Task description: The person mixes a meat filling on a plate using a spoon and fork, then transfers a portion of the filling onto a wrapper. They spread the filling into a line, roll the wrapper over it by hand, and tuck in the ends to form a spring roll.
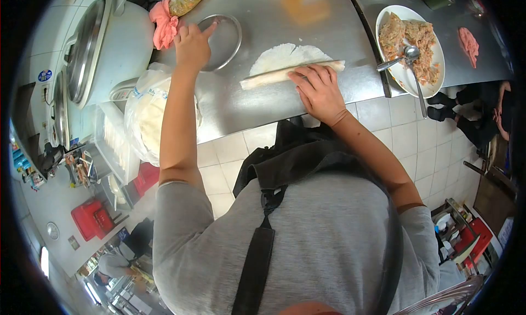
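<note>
My right hand (319,91) lies over a pale, flour-dusted rolling pin (268,78), its fingers curled across the right half. Beyond the pin spreads a thin, roughly half-round sheet of white dough (290,56) with a small crack at its far edge. My left hand (193,47) is stretched out at the left rim of a shallow round metal dish (226,41), fingers apart and the thumb side reaching over the rim. A crumpled pink bag (163,23) sits just left of those fingers. Under my left forearm, a clear plastic bag (145,115) holds pale dough.
An oval white plate (439,80) of minced filling (424,38) with two spoons stands on the right, past a dark counter seam. Large lidded pots (129,41) crowd the left. A bag of yellowish food (187,0) lies at the back. Another person's legs (466,104) show at right.
</note>
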`<state>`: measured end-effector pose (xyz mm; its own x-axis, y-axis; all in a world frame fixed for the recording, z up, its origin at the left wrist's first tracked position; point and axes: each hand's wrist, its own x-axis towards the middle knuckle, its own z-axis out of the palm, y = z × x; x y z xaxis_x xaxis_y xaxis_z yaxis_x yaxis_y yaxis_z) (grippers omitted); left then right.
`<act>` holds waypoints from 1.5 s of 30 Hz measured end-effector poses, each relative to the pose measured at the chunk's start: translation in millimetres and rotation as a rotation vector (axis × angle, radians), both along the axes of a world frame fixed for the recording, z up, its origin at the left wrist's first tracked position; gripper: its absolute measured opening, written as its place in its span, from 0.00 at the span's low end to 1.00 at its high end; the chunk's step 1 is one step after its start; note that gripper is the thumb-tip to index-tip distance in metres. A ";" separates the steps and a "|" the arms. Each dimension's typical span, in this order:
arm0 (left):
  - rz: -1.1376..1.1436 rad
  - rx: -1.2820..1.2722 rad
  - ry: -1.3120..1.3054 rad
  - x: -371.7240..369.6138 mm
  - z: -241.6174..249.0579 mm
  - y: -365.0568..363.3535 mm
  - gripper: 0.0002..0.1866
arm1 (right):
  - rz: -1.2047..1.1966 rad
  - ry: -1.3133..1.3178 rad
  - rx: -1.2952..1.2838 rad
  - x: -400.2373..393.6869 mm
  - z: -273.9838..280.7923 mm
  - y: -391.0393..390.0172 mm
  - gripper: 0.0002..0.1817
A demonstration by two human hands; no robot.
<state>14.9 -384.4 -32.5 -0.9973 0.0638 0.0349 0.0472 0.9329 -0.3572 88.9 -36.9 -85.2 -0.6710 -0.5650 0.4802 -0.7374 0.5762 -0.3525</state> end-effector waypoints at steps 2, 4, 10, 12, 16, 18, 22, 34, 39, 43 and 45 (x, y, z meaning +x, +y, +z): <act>-0.052 0.011 0.116 -12.9 -4.7 -6.7 0.27 | -0.006 -0.009 0.012 -0.4 0.2 -0.8 0.23; -0.036 0.043 0.086 -22.4 -11.0 -12.2 0.24 | -0.003 -0.005 0.014 -0.7 0.1 -0.5 0.23; -0.026 0.651 -0.239 -49.3 27.3 -30.8 0.20 | -0.005 -0.011 0.012 -0.4 2.7 0.0 0.24; -0.030 0.944 -0.339 -47.1 62.4 -23.8 0.21 | -0.004 -0.008 0.007 -0.5 2.8 0.0 0.24; 0.051 0.823 -0.172 -38.3 127.6 -5.4 0.18 | -0.006 -0.004 0.005 -1.1 2.0 0.1 0.24; -0.027 1.071 -0.180 -35.0 156.9 3.3 0.17 | -0.011 -0.008 0.001 -0.1 2.8 1.0 0.24; -0.431 0.965 -0.219 -27.9 161.6 36.6 0.19 | 0.001 -0.012 0.002 0.4 5.3 2.2 0.25; -0.813 0.231 -0.087 31.1 7.4 120.3 0.25 | -0.002 -0.017 -0.006 -0.2 2.5 1.2 0.24; -0.785 0.158 -0.327 46.0 35.7 67.0 0.31 | -0.022 0.008 -0.024 0.3 -0.8 0.3 0.24; -0.760 0.217 -0.221 28.6 40.6 92.1 0.34 | -0.009 -0.017 -0.012 0.9 0.6 -0.4 0.25; -0.803 0.144 -0.056 14.5 26.8 122.8 0.34 | -0.015 -0.008 -0.007 0.1 1.9 0.7 0.24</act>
<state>29.4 -261.5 -5.7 -0.6499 0.7584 0.0491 0.7349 0.6436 -0.2139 89.0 -36.3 -83.2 -0.6832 -0.5512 0.4789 -0.7258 0.5846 -0.3626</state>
